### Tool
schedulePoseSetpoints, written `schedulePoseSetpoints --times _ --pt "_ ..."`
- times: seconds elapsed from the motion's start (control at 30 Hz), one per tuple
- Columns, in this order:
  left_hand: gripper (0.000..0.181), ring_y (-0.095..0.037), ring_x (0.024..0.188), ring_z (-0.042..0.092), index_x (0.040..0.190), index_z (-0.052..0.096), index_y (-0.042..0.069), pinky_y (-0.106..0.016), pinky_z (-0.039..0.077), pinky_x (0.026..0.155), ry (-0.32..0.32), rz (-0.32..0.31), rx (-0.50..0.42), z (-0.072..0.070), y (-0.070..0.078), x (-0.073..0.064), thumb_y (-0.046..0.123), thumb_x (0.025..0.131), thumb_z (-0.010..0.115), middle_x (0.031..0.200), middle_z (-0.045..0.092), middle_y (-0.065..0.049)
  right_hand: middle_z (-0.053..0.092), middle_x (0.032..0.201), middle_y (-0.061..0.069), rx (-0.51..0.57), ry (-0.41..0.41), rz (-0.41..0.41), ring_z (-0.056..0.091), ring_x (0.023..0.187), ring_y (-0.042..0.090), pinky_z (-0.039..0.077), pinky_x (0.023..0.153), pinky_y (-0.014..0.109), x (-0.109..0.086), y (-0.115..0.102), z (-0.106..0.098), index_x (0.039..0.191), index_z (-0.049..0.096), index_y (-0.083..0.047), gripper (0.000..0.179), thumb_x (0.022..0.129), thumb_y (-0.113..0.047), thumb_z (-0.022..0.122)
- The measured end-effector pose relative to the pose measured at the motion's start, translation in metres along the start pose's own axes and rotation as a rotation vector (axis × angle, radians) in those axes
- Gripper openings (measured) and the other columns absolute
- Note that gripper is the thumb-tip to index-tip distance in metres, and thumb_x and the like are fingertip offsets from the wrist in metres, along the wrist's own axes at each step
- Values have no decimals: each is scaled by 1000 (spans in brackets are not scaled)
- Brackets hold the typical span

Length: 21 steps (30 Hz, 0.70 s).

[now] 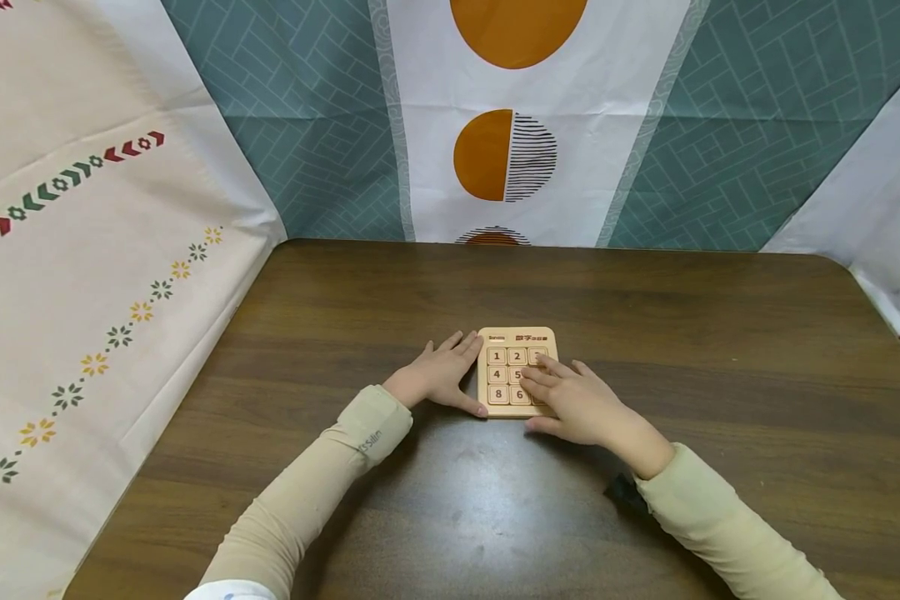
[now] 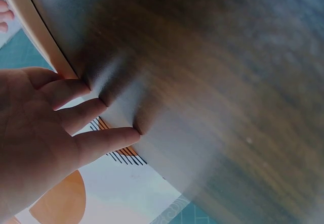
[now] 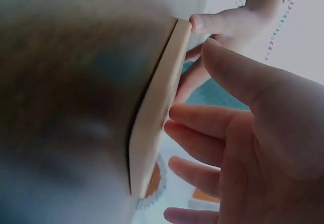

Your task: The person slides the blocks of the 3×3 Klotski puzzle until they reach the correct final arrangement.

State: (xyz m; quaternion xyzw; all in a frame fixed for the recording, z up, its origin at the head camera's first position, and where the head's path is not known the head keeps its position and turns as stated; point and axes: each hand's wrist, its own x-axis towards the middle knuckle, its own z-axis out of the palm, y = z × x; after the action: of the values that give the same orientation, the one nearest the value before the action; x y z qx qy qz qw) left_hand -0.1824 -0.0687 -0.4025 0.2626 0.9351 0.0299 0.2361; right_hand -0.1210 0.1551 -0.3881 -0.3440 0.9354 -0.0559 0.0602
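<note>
A pale wooden number slide puzzle (image 1: 504, 333) lies flat on the table, its square tiles showing 1, 2, 4, 5, 8 and 6. My left hand (image 1: 442, 373) is along its left side with spread fingers, the thumb at the near left corner. In the left wrist view, straight fingers of the left hand (image 2: 45, 128) reach to the tabletop. My right hand (image 1: 577, 404) lies over the right column, covering tiles there, with fingertips by the 5. The right wrist view shows the right hand (image 3: 263, 133) with its fingertips at the top face of the puzzle (image 3: 159, 97).
The brown wooden table (image 1: 390, 292) surrounds the puzzle. A patterned cloth (image 1: 330, 125) hangs behind its far edge, and a white printed cloth (image 1: 157, 350) runs down the left. Near the right sleeve lies a small dark object (image 1: 626, 493).
</note>
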Motion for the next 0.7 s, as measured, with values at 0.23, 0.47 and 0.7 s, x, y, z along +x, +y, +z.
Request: schedulePoseSetpoints --times 0.23,0.47,0.7 --pt "118 -26 138 0 147 1 8 -58 12 103 -3 2 -11 -1 1 -2 68 67 63 152 0 -5 55 127 9 0 -17 38 35 127 35 28 93 62 -19 0 -8 120 61 -6 52 83 -43 62" --pt "117 -26 138 0 147 2 8 -58 12 103 -4 5 -11 -2 1 -2 69 67 62 152 0 -6 52 129 9 -18 -3 61 34 128 34 28 93 62 -12 6 -5 122 59 -5 56 83 -45 61" --pt "117 -25 138 0 147 1 9 -57 11 104 -5 -1 -20 -1 0 -1 68 67 63 152 -1 -5 48 134 8 -10 -11 51 30 130 34 26 94 62 -6 7 -5 127 54 -5 59 84 -44 61"
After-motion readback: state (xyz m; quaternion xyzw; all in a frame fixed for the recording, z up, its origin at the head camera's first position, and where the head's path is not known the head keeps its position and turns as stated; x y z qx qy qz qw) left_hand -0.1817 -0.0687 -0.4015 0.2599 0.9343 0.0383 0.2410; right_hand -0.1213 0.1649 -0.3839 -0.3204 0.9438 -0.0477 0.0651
